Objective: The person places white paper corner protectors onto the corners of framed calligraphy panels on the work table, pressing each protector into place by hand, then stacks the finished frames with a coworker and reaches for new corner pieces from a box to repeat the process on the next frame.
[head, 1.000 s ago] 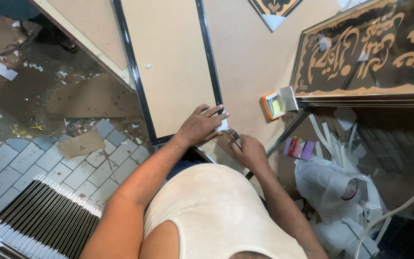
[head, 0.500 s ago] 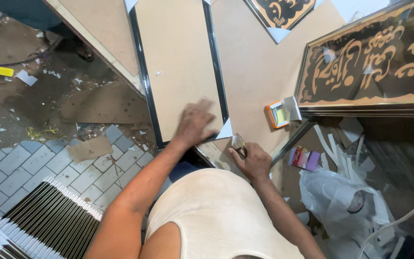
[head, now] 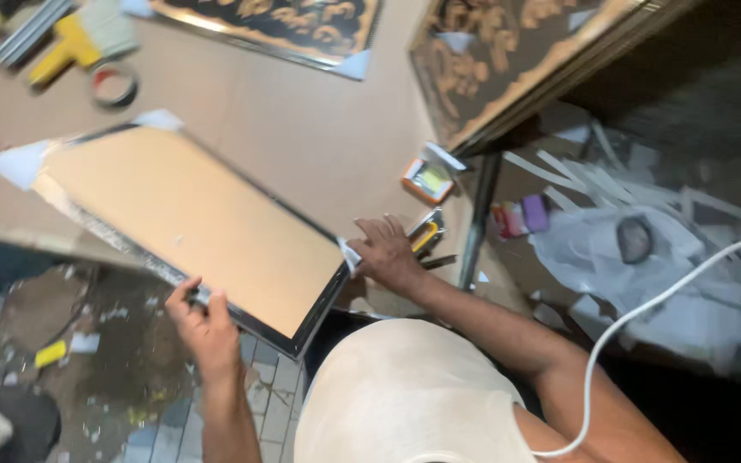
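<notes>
Frame (head: pixel 190 223) swung round, flat tan backing up; both hands (head: pixel 207 321) gripping edges

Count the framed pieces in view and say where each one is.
3. The plain frame, back up, lies on the table held by both hands. One ornate panel lies at the top edge. Another leans at upper right. More may lie out of view.

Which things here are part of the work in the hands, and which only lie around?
In hand:
- framed board, back side up
- left hand gripping its lower edge
- right hand at its near corner

Lying about:
- tape roll
- orange box
- white cable
- two ornate frames
</notes>
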`<state>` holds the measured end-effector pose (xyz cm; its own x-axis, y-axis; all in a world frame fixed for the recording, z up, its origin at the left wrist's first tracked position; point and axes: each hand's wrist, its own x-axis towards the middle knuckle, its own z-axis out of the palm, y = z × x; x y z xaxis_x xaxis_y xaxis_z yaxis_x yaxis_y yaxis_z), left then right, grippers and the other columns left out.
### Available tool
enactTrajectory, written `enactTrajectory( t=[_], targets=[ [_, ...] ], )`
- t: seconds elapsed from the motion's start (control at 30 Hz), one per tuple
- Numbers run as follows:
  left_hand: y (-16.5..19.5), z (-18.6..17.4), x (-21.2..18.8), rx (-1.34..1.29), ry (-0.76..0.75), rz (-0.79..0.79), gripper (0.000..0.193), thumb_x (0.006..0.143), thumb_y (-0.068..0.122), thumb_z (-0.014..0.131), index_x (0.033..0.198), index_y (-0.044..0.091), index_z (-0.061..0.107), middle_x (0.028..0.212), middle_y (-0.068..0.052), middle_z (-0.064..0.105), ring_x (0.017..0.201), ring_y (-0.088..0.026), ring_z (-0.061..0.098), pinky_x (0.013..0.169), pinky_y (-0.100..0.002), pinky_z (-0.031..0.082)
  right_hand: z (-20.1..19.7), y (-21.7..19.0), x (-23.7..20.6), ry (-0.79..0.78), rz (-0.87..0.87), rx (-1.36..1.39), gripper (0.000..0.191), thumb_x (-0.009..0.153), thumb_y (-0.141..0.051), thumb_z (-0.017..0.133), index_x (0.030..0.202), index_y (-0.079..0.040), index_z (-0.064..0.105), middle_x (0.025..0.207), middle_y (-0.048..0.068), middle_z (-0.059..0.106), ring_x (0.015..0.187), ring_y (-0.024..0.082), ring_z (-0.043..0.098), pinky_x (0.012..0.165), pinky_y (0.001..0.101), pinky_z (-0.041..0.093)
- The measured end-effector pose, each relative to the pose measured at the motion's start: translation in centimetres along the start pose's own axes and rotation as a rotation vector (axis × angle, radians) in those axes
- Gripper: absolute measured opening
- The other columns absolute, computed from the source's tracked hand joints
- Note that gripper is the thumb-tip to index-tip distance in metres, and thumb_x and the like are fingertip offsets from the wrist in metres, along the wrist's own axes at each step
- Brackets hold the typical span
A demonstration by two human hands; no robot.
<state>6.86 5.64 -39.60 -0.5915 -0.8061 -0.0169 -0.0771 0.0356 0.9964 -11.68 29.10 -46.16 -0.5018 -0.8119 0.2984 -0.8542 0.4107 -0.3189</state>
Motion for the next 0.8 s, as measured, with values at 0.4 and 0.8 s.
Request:
enactTrajectory(
  t=[0.4,0.8],
  targets=[
    [8.2,6.4,3.2,0.679,-0.014,0.32,0.022,0.1,0.032,0.082,0.108,0.012,0.078,0.081,-0.001,0.058,0.077,-0.013,0.054,0.071,-0.035,0.046,-6.7,15.1,-13.5,0.103,0.981,-0.31,0.033,0.081,-0.035,0.08,0.096,-0.006,0.077,0.099,0.016,0.072,0.093,0.037,0.069,0.08,0.048,0.054],
    [12.3,10.7,8.8,0.678,-1.034,1.039,0.026,0.076,0.021,0.086,0.1,0.016,0.078,0.095,0.002,0.07,0.091,-0.019,0.065,0.077,-0.037,0.054,-10.5,6.8,-10.0,0.682,0.974,-0.228,0.01,0.1,-0.011,0.07,0.108,-0.006,0.074,0.102,0.012,0.071,0.09,0.031,0.07,0.079,0.0417,0.058]
  ],
)
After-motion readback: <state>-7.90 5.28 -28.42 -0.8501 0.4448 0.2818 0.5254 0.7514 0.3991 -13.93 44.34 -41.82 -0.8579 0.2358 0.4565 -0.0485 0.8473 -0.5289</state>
